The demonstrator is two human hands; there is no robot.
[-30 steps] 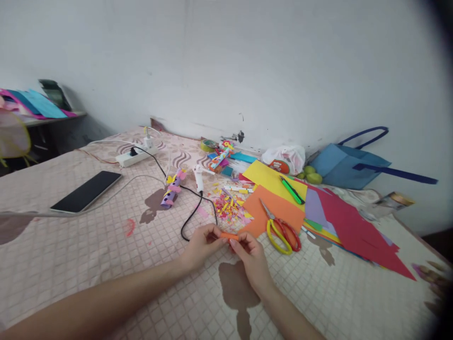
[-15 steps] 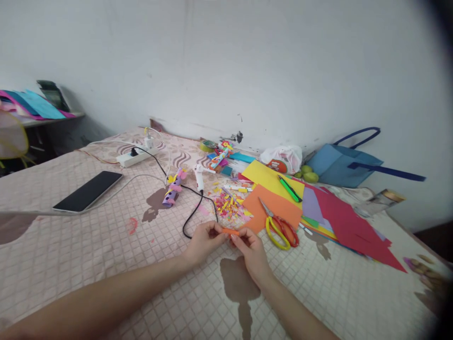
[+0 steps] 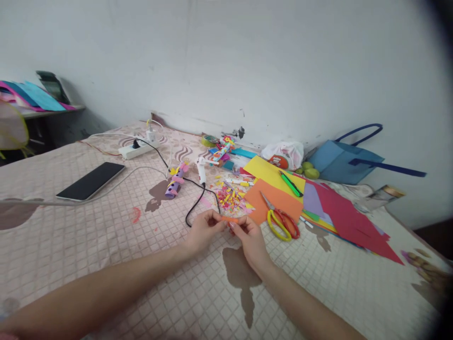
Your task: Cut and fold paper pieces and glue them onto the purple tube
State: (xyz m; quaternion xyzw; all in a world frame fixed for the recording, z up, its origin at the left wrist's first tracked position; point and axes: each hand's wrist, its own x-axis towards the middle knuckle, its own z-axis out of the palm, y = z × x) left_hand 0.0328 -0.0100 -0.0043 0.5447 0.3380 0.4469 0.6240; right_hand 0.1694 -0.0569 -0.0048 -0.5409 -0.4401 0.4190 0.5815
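Note:
My left hand (image 3: 202, 232) and my right hand (image 3: 249, 238) meet over the patterned bedspread (image 3: 106, 245), pinching a small orange paper strip (image 3: 230, 219) between their fingertips. Just beyond my fingers lies a heap of coloured paper scraps (image 3: 231, 196). An orange sheet (image 3: 279, 204) lies to the right of my hands, with yellow-and-red scissors (image 3: 281, 222) resting on its near edge. A black cable (image 3: 198, 203) curls close to my left hand.
A yellow sheet (image 3: 271, 172) carries a green cutter (image 3: 290, 184); red sheets (image 3: 348, 219) spread to the right. A blue bag (image 3: 345, 163), white plastic bag (image 3: 285, 153), glue gun (image 3: 201, 170), purple decorated tube (image 3: 174, 182), phone (image 3: 90, 181) and power strip (image 3: 136, 149) lie around.
Both hands stay together on the orange strip, working it slightly. The view has shifted a little, so everything sits higher in the picture.

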